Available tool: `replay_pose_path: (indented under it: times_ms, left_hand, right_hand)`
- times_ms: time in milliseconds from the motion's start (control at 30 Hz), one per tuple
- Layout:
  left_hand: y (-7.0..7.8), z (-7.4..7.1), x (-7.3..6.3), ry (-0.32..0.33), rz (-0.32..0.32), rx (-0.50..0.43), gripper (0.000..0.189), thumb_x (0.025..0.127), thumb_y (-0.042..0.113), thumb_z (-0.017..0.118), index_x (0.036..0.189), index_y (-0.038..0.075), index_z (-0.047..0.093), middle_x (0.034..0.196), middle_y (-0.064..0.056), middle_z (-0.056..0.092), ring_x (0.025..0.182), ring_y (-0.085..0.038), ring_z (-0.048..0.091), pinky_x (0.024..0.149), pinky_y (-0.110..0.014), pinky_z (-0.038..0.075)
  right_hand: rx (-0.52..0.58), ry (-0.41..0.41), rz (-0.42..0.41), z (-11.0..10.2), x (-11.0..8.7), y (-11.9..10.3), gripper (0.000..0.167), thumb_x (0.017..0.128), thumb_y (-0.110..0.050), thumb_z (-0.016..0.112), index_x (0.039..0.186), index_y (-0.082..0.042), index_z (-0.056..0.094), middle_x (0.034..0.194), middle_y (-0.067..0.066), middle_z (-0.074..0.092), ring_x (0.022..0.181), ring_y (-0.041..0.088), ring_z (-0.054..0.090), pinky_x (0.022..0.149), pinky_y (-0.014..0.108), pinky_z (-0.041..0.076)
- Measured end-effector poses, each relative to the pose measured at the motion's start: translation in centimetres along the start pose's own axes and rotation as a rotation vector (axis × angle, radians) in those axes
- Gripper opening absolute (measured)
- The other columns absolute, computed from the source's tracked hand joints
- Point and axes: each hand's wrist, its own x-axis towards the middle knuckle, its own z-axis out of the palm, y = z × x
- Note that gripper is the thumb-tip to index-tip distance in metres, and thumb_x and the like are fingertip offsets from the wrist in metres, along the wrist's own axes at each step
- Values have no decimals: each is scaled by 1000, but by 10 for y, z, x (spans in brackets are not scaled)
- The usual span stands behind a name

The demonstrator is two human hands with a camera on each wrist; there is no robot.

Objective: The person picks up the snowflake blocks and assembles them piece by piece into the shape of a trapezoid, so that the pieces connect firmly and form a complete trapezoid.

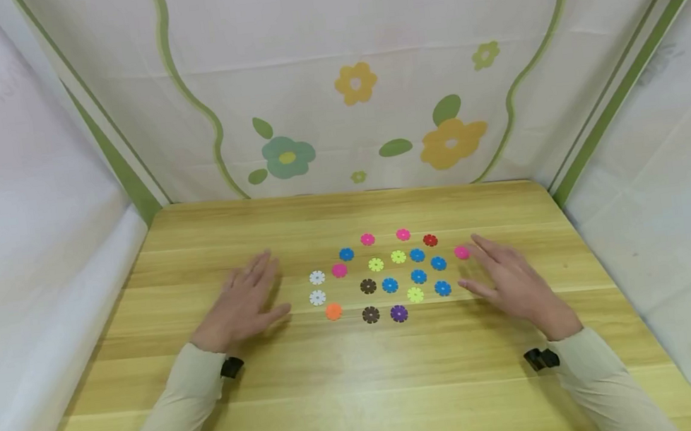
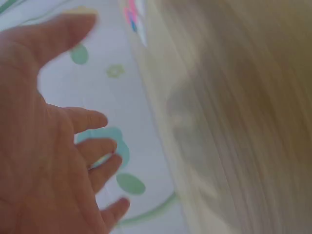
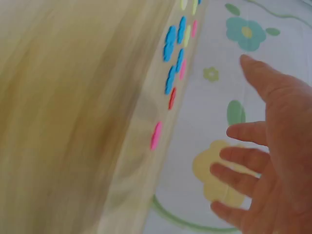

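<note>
Several flat, notched plastic discs lie spread over the middle of the wooden table [image 1: 353,392]. Among them are a white disc [image 1: 317,277], an orange disc [image 1: 334,311], a brown disc [image 1: 371,315], a purple disc [image 1: 398,313], a blue disc [image 1: 442,288], a yellow-green disc [image 1: 415,294] and a red disc [image 1: 430,240]. My left hand [image 1: 242,304] is held left of the white discs, fingers spread, holding nothing. On the other side my right hand [image 1: 515,283] has its fingers apart, nearest to a pink disc [image 1: 461,252]. Its palm in the right wrist view is bare.
Behind the table hangs a white cloth [image 1: 299,36] printed with flowers and leaves. Pale cloth walls [image 1: 669,193] stand at both sides. A small black device [image 1: 231,367] is strapped at each wrist, by the beige sleeves [image 1: 170,413].
</note>
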Motion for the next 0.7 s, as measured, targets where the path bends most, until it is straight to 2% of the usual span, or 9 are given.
replay_pose_path:
  times_ms: [100,200,267,433,567,700]
  left_hand:
    - [7,0,3,7,89,-55,88,101,41,70,165,-2,27,174,-21,24,159,-43,29,127,-65,25]
    - [18,3,9,8,164,-108,81,99,33,74,161,-3,36,168,-22,38,153,-44,41,124,-60,36]
    - [27,6,14,3,213,-123,75,99,29,75,158,-3,42,163,-23,45,148,-44,47,120,-58,42]
    - [45,15,25,-43,292,-148,58,99,23,74,147,-3,57,151,-21,58,143,-41,53,117,-54,47]
    - [54,22,33,-49,344,-140,44,99,20,76,136,-2,67,137,-15,67,130,-33,61,111,-48,53]
    - [59,27,39,-45,385,-103,36,97,18,79,127,0,72,125,-12,71,117,-27,63,104,-43,56]
  right_hand:
    - [19,50,-91,1,6,-10,74,95,-33,80,153,2,50,156,28,51,136,51,55,112,70,41]
    - [30,55,-144,2,12,-24,72,92,-31,84,149,3,55,147,27,60,133,49,59,109,66,48]
    - [36,36,-168,3,17,-35,70,93,-34,83,147,3,57,144,25,63,132,46,61,109,62,51]
    - [87,-28,-246,11,31,-62,64,94,-35,82,143,2,61,141,22,66,129,39,64,106,53,56]
    - [137,-85,-318,21,41,-82,57,95,-30,81,140,2,64,140,20,67,130,37,64,106,49,56]
    - [161,-146,-365,30,49,-100,53,97,-28,79,138,2,65,139,18,67,130,36,64,107,48,56]
